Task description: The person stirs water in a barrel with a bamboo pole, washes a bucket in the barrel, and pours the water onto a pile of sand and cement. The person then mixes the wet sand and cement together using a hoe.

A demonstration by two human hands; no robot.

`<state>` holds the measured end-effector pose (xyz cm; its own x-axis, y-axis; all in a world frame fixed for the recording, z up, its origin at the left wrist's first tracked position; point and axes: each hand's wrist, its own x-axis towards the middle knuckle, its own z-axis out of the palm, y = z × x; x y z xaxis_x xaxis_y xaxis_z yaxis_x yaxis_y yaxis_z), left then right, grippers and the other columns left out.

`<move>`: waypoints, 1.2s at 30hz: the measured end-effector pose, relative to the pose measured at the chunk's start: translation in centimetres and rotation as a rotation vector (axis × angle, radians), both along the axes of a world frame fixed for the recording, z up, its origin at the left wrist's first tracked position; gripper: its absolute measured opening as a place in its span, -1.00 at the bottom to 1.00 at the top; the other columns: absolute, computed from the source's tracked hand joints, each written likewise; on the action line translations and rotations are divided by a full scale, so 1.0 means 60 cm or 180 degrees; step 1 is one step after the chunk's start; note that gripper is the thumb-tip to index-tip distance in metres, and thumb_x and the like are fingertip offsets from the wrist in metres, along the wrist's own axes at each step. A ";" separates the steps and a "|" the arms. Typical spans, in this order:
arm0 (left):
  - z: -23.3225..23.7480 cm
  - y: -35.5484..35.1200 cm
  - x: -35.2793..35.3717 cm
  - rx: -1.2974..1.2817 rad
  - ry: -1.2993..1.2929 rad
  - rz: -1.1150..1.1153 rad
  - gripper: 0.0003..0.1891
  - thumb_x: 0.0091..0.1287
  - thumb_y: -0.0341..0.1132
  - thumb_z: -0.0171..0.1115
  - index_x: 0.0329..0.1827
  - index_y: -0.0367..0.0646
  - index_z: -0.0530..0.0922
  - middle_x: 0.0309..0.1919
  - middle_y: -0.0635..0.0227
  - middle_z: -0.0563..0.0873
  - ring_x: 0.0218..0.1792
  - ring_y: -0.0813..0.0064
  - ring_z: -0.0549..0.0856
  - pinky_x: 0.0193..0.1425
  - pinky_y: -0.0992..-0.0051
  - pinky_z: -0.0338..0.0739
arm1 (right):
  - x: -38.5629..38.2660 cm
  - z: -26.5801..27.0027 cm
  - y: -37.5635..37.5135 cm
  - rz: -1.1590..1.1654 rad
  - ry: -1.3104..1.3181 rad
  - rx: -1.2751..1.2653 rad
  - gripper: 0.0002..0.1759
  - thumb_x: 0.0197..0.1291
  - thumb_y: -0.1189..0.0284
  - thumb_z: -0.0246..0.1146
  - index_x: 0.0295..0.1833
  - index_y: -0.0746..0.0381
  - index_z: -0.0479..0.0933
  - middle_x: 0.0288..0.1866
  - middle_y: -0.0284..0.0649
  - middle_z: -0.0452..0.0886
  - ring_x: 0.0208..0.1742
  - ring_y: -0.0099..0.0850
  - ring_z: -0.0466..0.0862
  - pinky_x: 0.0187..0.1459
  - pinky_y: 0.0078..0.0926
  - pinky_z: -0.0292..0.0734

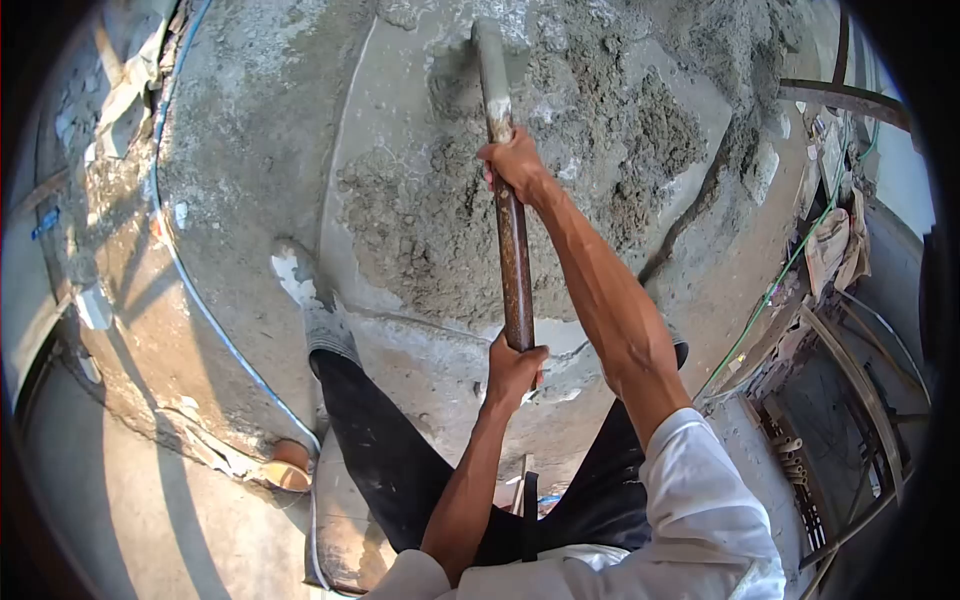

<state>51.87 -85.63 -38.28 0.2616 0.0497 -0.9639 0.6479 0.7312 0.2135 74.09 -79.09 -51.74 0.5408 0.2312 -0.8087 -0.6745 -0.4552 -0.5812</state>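
Observation:
Both of my hands grip the long handle of a hoe [514, 270]. My right hand [513, 162] is wrapped round the upper part, near where grey mortar coats the shaft. Lower down, close to my knees, my left hand [514, 370] is closed round the brown wooden end. The far end of the hoe rests in a spread of wet, lumpy mortar [420, 240], and its blade is mostly hidden there by mortar and shaft. My legs stand apart on either side of the handle, and grey mortar covers my left foot [295, 275].
A blue hose [195, 300] curves along the left, and a green hose [790, 270] runs down the right. An orange-brown pot [290, 468] lies at the lower left. Curved metal strips [850, 375] and rubble stand at the right edge.

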 end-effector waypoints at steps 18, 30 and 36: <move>0.026 0.073 -0.133 0.1666 0.0047 -0.0646 -0.72 0.04 -0.38 0.34 -0.26 -0.23 0.43 -0.59 0.11 0.61 -0.57 0.15 0.67 -0.42 0.25 0.52 | -0.065 0.142 0.124 -0.0119 0.0413 0.0934 -0.87 0.10 0.57 0.23 -0.35 0.27 0.38 -0.59 -0.30 0.47 -0.67 -0.51 0.50 -0.62 -0.50 0.52; 0.190 -0.210 -0.354 0.0028 0.0955 -0.1100 -0.65 -0.03 -0.42 0.37 -0.18 -0.27 0.46 -0.51 0.25 0.63 -0.54 0.38 0.65 -0.42 0.36 0.56 | -0.378 0.136 -0.202 -0.0342 0.1583 0.0048 -0.64 0.02 0.64 0.23 -0.07 0.27 0.27 -0.61 -0.26 0.46 -0.73 -0.47 0.50 -0.73 -0.45 0.47; 0.195 -0.151 -0.247 0.0702 -0.0089 -0.2428 -0.51 -0.03 -0.24 0.48 -0.10 -0.27 0.46 -0.33 0.09 0.68 -0.26 0.23 0.72 -0.11 0.30 0.56 | -0.195 0.258 -0.313 -0.1531 0.0630 0.0226 -0.65 0.00 0.66 0.20 -0.07 0.28 0.31 -0.62 -0.32 0.43 -0.74 -0.50 0.47 -0.70 -0.47 0.45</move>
